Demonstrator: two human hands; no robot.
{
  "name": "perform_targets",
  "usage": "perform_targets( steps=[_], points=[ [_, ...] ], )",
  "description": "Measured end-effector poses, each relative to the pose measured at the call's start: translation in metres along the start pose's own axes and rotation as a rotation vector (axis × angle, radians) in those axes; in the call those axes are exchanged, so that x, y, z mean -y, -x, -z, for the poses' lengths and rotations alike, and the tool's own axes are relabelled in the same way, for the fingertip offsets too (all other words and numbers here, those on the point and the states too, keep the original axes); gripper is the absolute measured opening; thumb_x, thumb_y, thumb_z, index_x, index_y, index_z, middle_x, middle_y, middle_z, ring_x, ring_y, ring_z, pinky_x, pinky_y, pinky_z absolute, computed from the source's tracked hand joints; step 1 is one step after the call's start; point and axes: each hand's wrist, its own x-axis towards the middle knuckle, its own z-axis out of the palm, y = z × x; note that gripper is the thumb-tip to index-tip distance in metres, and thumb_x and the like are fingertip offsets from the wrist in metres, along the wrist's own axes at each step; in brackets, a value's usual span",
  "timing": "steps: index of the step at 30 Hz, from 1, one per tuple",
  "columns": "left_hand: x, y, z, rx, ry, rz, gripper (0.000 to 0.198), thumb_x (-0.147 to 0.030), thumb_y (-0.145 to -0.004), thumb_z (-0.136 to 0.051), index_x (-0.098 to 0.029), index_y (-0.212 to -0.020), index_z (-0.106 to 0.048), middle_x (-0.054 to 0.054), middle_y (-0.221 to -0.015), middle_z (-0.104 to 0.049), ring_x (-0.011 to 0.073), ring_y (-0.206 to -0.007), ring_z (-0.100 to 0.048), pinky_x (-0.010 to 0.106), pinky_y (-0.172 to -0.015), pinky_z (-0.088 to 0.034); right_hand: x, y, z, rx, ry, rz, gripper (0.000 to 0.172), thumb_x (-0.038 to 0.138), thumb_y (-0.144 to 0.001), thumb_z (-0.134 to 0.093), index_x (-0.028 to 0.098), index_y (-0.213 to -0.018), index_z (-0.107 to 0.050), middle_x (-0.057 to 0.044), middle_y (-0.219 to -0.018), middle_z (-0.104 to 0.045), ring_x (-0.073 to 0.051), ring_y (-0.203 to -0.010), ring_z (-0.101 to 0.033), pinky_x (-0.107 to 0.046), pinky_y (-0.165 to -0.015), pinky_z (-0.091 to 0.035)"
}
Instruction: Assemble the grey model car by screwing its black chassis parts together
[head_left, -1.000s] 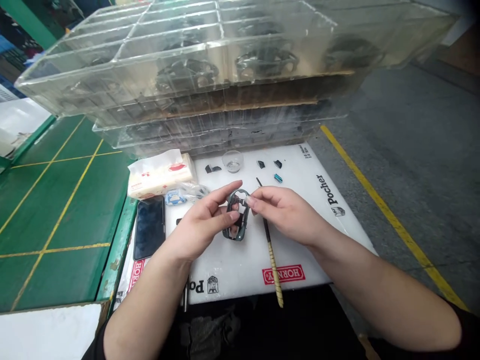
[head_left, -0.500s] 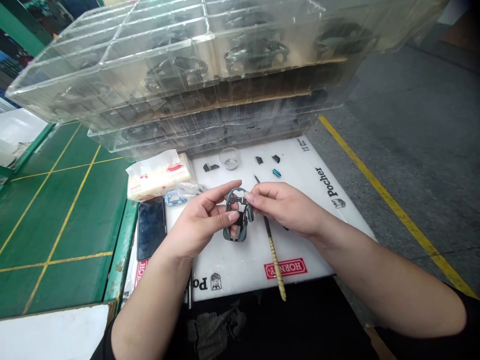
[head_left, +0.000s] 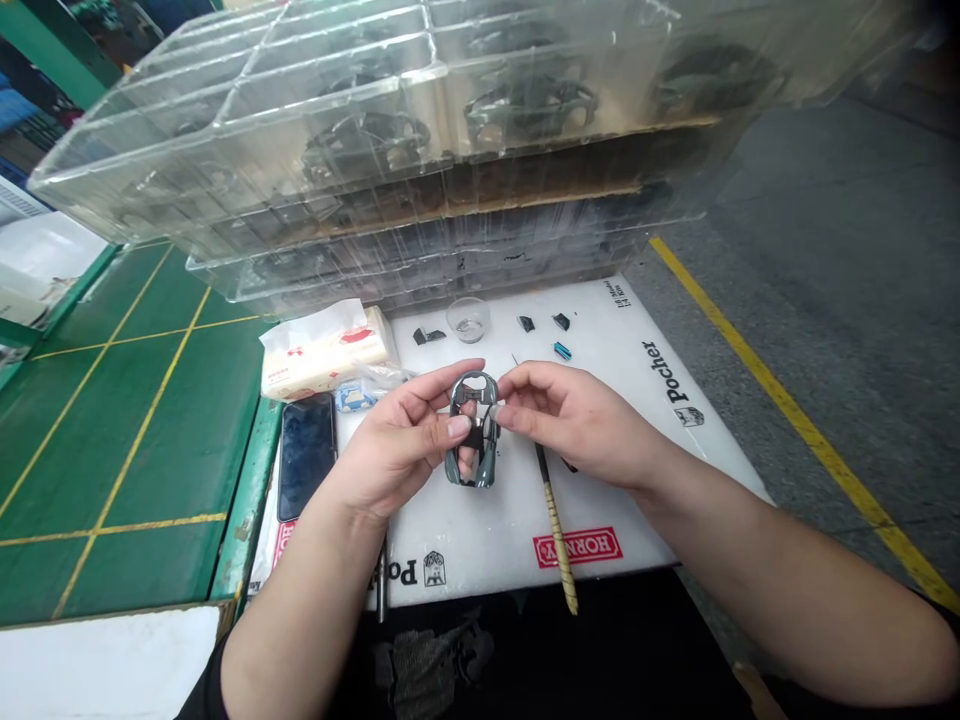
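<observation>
A small dark grey-green model car body (head_left: 485, 470), with open window gaps, is held over the white foam-like mat. My left hand (head_left: 394, 445) is closed around its left side, thumb on top and fingertips showing through the openings. At its right edge, my right hand (head_left: 574, 412) pinches with thumb and forefinger; any small part between those fingertips is too small to make out. Below my right hand lies a thin tool with a yellow-wrapped handle (head_left: 557, 530). Small dark parts (head_left: 526, 323) and a blue-striped piece (head_left: 562, 351) rest beyond my hands.
Stacked clear plastic trays (head_left: 247, 190) with car bodies stand behind the mat (head_left: 637, 420). A clear cup (head_left: 468, 320), black pieces (head_left: 429, 336), a tissue pack (head_left: 322, 355) and a phone (head_left: 307, 458) lie nearby. A metal rod (head_left: 382, 580) lies at the front edge.
The car body has turned slightly, showing its top more squarely. My right fingers have shifted a little down along its right edge. The whole view has moved slightly.
</observation>
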Motion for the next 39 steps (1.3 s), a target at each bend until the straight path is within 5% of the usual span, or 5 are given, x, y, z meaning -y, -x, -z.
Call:
perform_targets(
  steps=[13, 23, 27, 30, 39],
  points=[
    [-0.0015, 0.002, -0.0053, 0.019, 0.059, 0.034, 0.059, -0.015, -0.091, -0.105, -0.022, -0.147, -0.087, 0.001, -0.109, -0.081, 0.0132, -0.071, -0.083, 0.023, -0.065, -0.073, 0.0007, 0.006, -0.0083, -0.035, 0.024, 0.022, 0.049, 0.071, -0.088, -0.106, 0.031, -0.106, -0.085, -0.006, -0.095, -0.079, -0.03, -0.091, -0.074, -0.046, -0.082, -0.065],
    [0.0016, 0.0026, -0.0031, 0.018, 0.001, -0.017, 0.061, -0.016, -0.092, -0.105, -0.025, -0.15, -0.087, 0.002, -0.109, -0.08, 0.0145, -0.072, -0.084, 0.026, -0.066, -0.075, 0.0068, 0.0055, -0.0048, 0.059, -0.124, -0.019, 0.04, 0.06, -0.096, -0.103, 0.026, -0.101, -0.083, -0.005, -0.108, -0.085, -0.027, -0.104, -0.077, -0.045, -0.104, -0.062],
    [0.004, 0.003, -0.0036, 0.025, -0.038, -0.044, 0.061, -0.013, -0.093, -0.104, -0.027, -0.15, -0.088, 0.002, -0.107, -0.08, 0.0143, -0.073, -0.082, 0.028, -0.069, -0.076, 0.0054, 0.0048, -0.0036, 0.078, -0.144, -0.057, 0.042, 0.059, -0.096, -0.103, 0.023, -0.094, -0.08, -0.001, -0.091, -0.076, -0.018, -0.082, -0.064, -0.035, -0.08, -0.055],
    [0.0054, 0.0025, -0.0026, 0.028, -0.065, -0.077, 0.061, -0.012, -0.094, -0.103, -0.028, -0.151, -0.087, 0.002, -0.106, -0.081, 0.015, -0.075, -0.083, 0.028, -0.071, -0.076, 0.0034, 0.0044, -0.0024, 0.091, -0.174, -0.079, 0.046, 0.061, -0.098, -0.101, 0.022, -0.091, -0.077, 0.005, -0.072, -0.058, -0.013, -0.065, -0.043, -0.03, -0.061, -0.036],
    [0.0067, -0.001, -0.0012, -0.007, -0.098, -0.183, 0.061, -0.013, -0.095, -0.103, -0.03, -0.152, -0.087, 0.002, -0.111, -0.083, 0.0147, -0.075, -0.082, 0.03, -0.073, -0.075, 0.0044, 0.0053, -0.0028, 0.106, -0.186, -0.094, 0.046, 0.059, -0.093, -0.103, 0.022, -0.088, -0.076, 0.007, -0.07, -0.053, -0.012, -0.062, -0.037, -0.03, -0.056, -0.027]
  ],
)
